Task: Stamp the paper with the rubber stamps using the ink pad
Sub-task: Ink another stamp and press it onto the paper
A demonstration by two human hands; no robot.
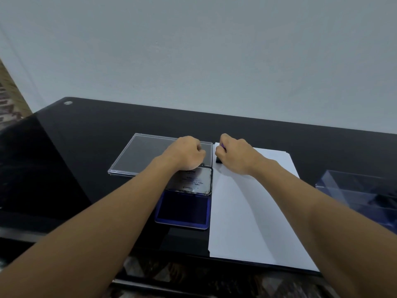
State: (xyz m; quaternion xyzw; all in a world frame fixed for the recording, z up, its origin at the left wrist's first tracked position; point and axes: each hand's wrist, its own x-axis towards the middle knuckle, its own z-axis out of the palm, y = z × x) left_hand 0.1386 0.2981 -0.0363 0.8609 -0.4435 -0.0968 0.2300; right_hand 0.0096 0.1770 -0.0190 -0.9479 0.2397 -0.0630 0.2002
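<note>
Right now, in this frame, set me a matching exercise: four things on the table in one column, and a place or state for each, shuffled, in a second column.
Things:
1. ink pad
2. paper
3. rubber stamp
4. clear plastic box

Place or state:
A. at the right edge of the table
B. gripped by the right hand
C. open, lid tipped back
D. lying flat, just right of the ink pad

Pairs: 1-C; 2-D; 3-B; 4-A

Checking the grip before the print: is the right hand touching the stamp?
Touching. The head view shows the right hand curled round the stamp, whose black base shows below the fingers over the paper's far corner.
</note>
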